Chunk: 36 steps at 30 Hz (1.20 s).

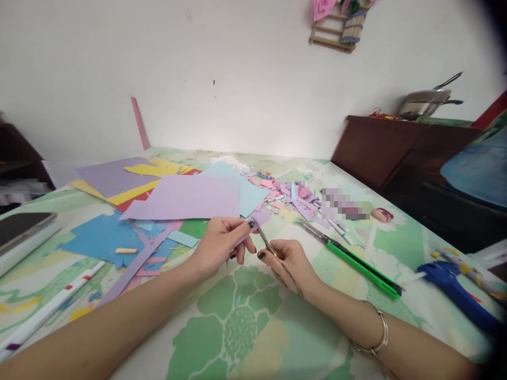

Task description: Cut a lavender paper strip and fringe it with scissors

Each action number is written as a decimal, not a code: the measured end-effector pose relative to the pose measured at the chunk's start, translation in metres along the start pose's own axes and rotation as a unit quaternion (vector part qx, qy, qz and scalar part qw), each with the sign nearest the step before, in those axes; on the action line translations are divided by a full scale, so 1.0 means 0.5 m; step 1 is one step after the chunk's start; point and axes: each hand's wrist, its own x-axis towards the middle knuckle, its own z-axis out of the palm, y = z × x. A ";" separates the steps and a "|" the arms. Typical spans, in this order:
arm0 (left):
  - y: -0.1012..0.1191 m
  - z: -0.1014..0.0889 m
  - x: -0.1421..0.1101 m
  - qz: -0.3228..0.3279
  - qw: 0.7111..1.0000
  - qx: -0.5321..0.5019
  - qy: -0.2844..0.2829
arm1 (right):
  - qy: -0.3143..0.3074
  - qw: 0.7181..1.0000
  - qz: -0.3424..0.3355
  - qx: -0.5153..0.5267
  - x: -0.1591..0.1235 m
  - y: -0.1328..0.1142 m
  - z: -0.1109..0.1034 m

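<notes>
My left hand [221, 244] pinches a small strip of lilac paper [258, 220] between thumb and fingers, just above the table. My right hand [290, 264] is closed round the handles of small scissors [272, 249], whose blades point up at the strip and touch it. Both hands hover over the green flowered tablecloth [245, 322]. A big lilac sheet [186, 198] lies just beyond my left hand.
Sheets of blue, yellow, red and purple paper [114, 182] and many scraps [295, 195] cover the far table. A green-handled cutter [358, 261] lies right of my hands, a blue tool [455, 287] farther right, a phone [21, 227] at the left, and a dark cabinet [400, 148] behind.
</notes>
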 end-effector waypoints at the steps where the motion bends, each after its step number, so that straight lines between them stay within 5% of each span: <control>1: 0.000 0.000 0.000 -0.001 1.000 0.002 0.001 | 0.002 1.000 0.001 -0.002 0.000 0.001 0.000; 25: 0.003 -0.004 0.004 -0.005 1.000 -0.001 -0.008 | -0.047 0.998 -0.008 0.030 -0.008 -0.001 0.001; 36: 0.004 -0.004 0.002 0.003 1.000 -0.003 -0.016 | -0.022 1.000 0.002 0.016 -0.006 -0.007 0.002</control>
